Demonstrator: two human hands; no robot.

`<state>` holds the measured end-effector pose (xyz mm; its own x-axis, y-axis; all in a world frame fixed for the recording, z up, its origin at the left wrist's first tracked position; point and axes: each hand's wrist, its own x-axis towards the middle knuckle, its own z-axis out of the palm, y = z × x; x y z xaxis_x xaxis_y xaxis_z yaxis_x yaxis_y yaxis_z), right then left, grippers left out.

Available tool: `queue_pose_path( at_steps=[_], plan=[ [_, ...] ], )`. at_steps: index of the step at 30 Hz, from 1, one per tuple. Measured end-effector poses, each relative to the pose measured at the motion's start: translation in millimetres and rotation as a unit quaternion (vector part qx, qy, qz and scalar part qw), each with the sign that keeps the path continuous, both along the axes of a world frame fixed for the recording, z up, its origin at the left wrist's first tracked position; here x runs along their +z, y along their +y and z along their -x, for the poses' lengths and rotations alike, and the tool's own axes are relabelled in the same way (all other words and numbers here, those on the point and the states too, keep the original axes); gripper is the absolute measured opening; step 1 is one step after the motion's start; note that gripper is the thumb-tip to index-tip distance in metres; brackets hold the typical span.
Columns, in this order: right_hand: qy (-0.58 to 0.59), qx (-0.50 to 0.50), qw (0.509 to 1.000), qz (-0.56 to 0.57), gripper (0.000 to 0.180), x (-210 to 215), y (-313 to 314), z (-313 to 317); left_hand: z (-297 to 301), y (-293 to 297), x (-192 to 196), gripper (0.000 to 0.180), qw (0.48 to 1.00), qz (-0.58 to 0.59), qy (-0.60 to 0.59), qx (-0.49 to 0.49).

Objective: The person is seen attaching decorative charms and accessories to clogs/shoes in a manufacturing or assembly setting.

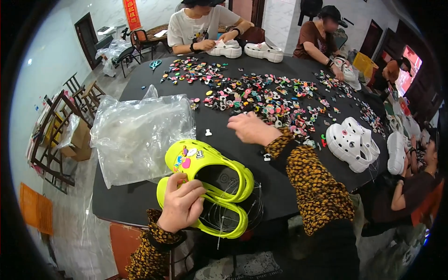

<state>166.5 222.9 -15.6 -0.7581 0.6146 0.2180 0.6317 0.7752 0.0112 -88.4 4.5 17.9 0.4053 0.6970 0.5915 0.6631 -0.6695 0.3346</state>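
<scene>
A pair of lime-green clogs [239, 170] lies at the near edge of the black table, tied with clear strands. The far clog's toe carries several charms, among them a pink heart charm [186, 163]. My left hand [183, 205] has its fingers curled at the near clog, closed on it, with part of the clog hidden behind the hand. Over the near edge of a wide scatter of small colourful shoe charms [280, 105], my right hand [252, 128] reaches out with loosely bent, parted fingers and nothing visible in them. A small white charm [208, 132] lies between the clogs and that hand.
A clear plastic bag [144, 135] lies left of the clogs. White clogs [347, 145] stand on the right. Across the table, a person handles a white clog [225, 49]; others work along the right side. Teal scissors [155, 64] lie at the far left.
</scene>
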Motion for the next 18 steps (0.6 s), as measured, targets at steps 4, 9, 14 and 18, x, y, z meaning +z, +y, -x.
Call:
queue_pose_path(
  at_steps=[4,9,14,18],
  plan=[
    [-0.028,0.074,0.997,0.017,0.042,-22.0,7.9,48.0,2.6,0.6,-3.0,0.019,1.0,0.0,0.0,-0.004],
    [-0.09,0.095,0.99,0.054,0.049,-30.3,11.9,68.4,5.3,-1.1,-3.1,0.019,1.0,0.017,0.003,0.0],
    [-0.014,0.122,0.992,-0.025,0.024,-31.6,19.9,15.7,6.1,0.4,-2.5,0.02,1.0,0.023,-0.004,-0.007],
    [-0.052,0.067,0.996,-0.018,0.014,-19.7,12.5,-53.5,6.1,1.4,-5.4,0.02,1.0,0.017,-0.008,-0.007]
  ],
)
